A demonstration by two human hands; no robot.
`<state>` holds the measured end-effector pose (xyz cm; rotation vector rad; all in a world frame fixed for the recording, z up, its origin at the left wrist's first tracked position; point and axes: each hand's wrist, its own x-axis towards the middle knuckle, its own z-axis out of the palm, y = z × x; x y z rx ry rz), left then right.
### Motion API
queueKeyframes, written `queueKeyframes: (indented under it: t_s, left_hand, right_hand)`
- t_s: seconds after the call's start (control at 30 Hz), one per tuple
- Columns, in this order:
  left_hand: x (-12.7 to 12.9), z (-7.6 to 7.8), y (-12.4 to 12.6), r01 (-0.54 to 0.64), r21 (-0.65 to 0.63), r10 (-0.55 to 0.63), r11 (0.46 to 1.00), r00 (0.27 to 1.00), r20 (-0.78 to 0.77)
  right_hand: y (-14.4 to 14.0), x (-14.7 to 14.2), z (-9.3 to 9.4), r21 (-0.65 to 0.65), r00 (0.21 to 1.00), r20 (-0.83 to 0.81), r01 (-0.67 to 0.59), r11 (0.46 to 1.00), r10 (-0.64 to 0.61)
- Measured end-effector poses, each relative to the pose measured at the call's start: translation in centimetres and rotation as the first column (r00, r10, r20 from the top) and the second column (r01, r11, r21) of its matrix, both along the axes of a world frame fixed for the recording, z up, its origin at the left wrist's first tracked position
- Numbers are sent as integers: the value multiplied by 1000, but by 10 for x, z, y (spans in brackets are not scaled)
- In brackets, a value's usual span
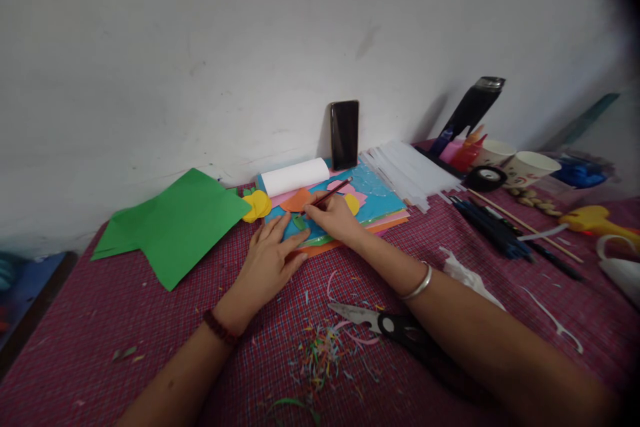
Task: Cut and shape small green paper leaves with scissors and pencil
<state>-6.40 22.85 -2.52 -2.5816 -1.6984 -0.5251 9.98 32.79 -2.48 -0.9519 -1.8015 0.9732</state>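
Looking down at the checked red cloth [125, 320], you see little paper scraps [320, 353] closest to you, and black-handled scissors [385, 325] lying flat just past them, tucked partly under your right arm. Your left hand [267, 263] lies flat and open, holding nothing, with its fingertips pressing on the near edge of the stack of colored paper sheets [380, 203]. Your right hand [335, 217] is closed around a pencil [330, 193]. The pencil sticks out from the top of your fingers, and its tip is hidden down by your fingertips on the paper. Its long side runs at a slant, with the free end pointing up, away from you and to the right. Orange, pink and yellow cutouts [297, 200] lie on the blue sheet right by that hand. A folded green paper [175, 227] lies to the left. A white paper roll [295, 177] rests behind the stack. Far off on the right, two paper cups [530, 167] stand near a roll of black tape [486, 177]; you cannot tell what is in them. A tray by the wall holds colored bottles [465, 147]. A dark phone [345, 135] leans upright on the wall [200, 47].
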Motion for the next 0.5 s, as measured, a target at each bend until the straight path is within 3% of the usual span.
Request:
queueKeyframes:
  t_s: [0.5]
  left_hand:
    - [1, -1, 0, -1, 6, 1, 1000, 1000, 0]
  right_hand:
    - [1, -2, -1, 16, 1000, 23, -10, 1000, 10]
